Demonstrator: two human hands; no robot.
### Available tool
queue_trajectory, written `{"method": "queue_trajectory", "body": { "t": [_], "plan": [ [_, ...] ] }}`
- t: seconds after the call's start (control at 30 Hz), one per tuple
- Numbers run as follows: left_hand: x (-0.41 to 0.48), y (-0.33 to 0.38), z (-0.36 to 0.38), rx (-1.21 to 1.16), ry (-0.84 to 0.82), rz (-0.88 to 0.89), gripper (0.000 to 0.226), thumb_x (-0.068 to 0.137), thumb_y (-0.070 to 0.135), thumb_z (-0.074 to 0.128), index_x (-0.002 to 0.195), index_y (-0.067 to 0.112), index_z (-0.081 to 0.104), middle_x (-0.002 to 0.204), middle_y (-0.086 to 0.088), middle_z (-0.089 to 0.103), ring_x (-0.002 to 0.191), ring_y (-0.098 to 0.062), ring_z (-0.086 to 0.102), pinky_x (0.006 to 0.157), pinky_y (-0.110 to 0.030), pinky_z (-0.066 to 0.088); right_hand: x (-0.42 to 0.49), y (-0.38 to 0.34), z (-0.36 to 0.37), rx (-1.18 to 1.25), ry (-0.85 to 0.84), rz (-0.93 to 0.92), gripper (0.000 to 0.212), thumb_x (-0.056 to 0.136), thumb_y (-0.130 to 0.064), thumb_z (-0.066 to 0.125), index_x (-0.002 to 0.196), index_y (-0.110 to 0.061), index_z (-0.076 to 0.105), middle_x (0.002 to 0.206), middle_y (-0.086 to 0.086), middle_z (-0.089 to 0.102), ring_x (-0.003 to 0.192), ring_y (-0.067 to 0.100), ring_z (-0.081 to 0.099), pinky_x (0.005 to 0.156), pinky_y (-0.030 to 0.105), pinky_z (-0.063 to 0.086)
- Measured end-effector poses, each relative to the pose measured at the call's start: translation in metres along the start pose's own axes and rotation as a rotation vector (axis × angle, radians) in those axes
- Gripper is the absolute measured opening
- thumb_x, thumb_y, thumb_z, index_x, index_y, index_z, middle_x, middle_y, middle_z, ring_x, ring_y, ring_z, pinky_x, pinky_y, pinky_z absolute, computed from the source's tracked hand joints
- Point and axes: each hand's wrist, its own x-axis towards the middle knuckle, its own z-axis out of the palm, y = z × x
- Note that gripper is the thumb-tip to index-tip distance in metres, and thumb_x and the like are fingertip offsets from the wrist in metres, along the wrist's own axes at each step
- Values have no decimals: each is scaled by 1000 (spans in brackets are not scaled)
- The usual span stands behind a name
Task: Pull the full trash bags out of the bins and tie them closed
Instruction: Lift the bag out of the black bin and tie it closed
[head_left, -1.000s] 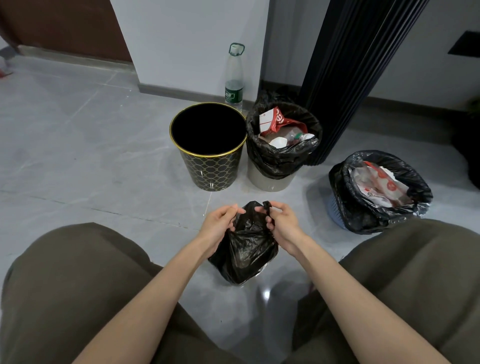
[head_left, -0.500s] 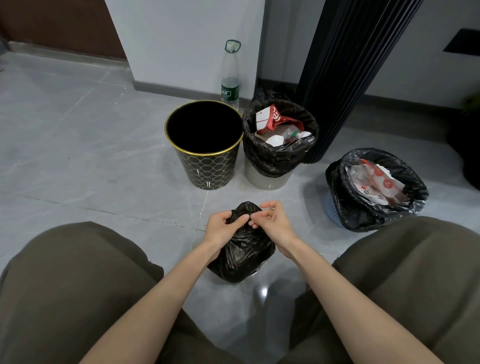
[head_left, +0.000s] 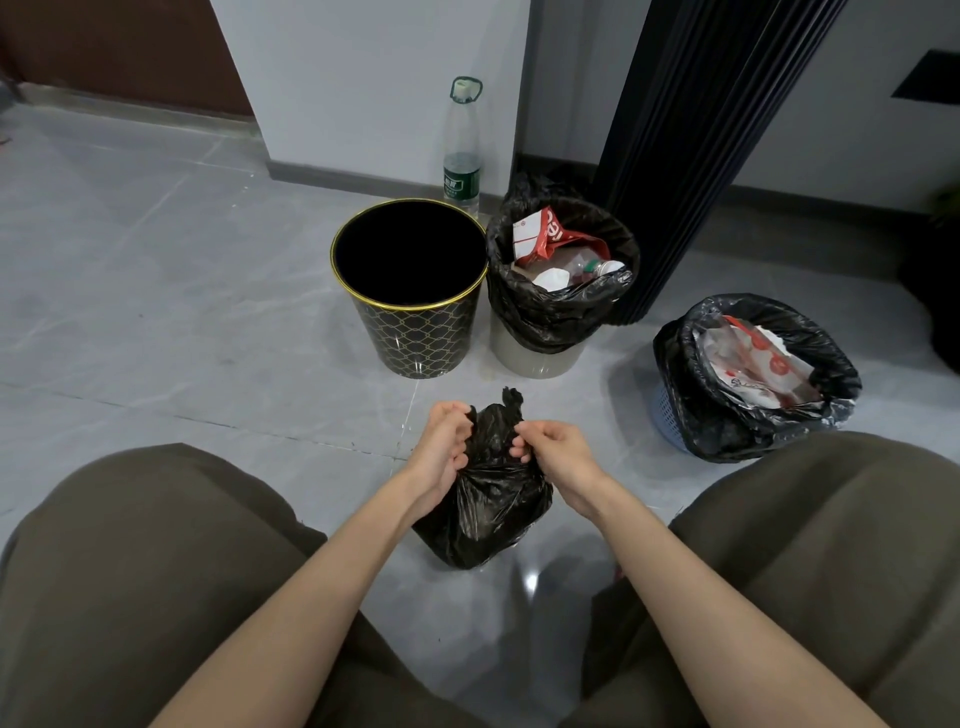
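Black trash bag (head_left: 488, 514) on the floor (head_left: 182, 322), between the knees. Left hand (head_left: 444, 449) and right hand (head_left: 558, 452) each pinch its gathered neck. 0.5 s ago they met above it; now they are apart, with a twisted tail upright between. Fingertips buried in plastic; knot not discernible. Gold-rimmed bin (head_left: 415, 338) ahead of the left hand, open floor leftward.
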Motion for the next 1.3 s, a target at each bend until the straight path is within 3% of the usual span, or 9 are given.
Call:
{"method": "queue_trajectory", "body": {
  "t": [0.1, 0.23, 0.4, 0.53, 0.7, 0.8, 0.9, 1.1, 1.3],
  "plan": [
    [-1, -2, 5, 37, 42, -13, 21, 93, 0, 29, 93, 17, 39, 68, -1, 49, 50, -8, 24, 46, -19, 18, 3, 4, 1, 122, 51, 68, 21, 94, -8, 54, 75, -7, 61, 67, 4, 59, 49, 5, 48, 50, 10, 43],
    [-7, -5, 10, 164, -15, 84, 36, 92, -5, 27, 72, 14, 50, 73, -4, 53, 52, -7, 33, 46, -19, 21, 3, 4, 1, 75, 89, 63, 18, 93, -6, 55, 76, -5, 63, 65, 3, 61, 47, 4, 49, 50, 10, 44],
    [-7, -7, 3, 44, -12, 125, 13, 97, 11, 47, 95, 10, 60, 82, 5, 70, 56, -4, 42, 55, -15, 34, 1, 4, 0, -158, 124, -16, 14, 88, -7, 58, 76, -10, 66, 64, 1, 65, 52, 8, 55, 53, 15, 46],
    [-5, -9, 1, 179, 5, 177, 9, 89, 13, 61, 92, 7, 68, 75, 5, 73, 48, -2, 44, 51, -12, 39, 1, 5, 2, -283, 86, -82, 15, 84, -10, 63, 72, -16, 67, 64, -1, 66, 52, 8, 57, 58, 19, 47],
    [-1, -19, 3, 468, 81, 262, 9, 82, 16, 71, 88, 10, 74, 69, 5, 66, 44, 5, 50, 53, -9, 40, 0, 4, 1, -175, 56, -82, 14, 84, -5, 65, 71, -6, 69, 63, 2, 64, 49, 4, 52, 52, 12, 44],
    [-2, -17, 4, 549, 117, 301, 9, 80, 17, 73, 86, 12, 76, 74, 6, 69, 62, 7, 59, 65, -5, 46, -2, 2, 1, -117, 23, -60, 21, 84, -1, 64, 64, -7, 67, 60, 3, 61, 45, 0, 50, 52, 9, 43],
    [-4, -14, 5, 603, 134, 320, 8, 78, 19, 74, 84, 14, 76, 72, 8, 68, 68, 4, 62, 66, -3, 46, -4, 2, 0, -119, -13, -56, 18, 85, -1, 63, 68, -5, 68, 59, 2, 59, 45, -1, 49, 53, 8, 42],
    [-4, -10, 3, 642, 147, 337, 6, 79, 19, 73, 82, 17, 77, 69, 10, 68, 69, 2, 65, 69, -8, 49, -7, 0, 0, -87, -138, -67, 11, 85, -10, 68, 74, -11, 70, 62, 0, 56, 54, 2, 47, 56, 11, 40],
    [-2, -10, 4, 556, 25, 293, 5, 79, 20, 73, 83, 20, 76, 73, 12, 70, 71, 3, 65, 75, -11, 51, -4, 0, 3, 74, -8, -1, 29, 88, -23, 66, 64, -8, 62, 55, -1, 52, 54, 7, 41, 56, 15, 37]
  ]
}}
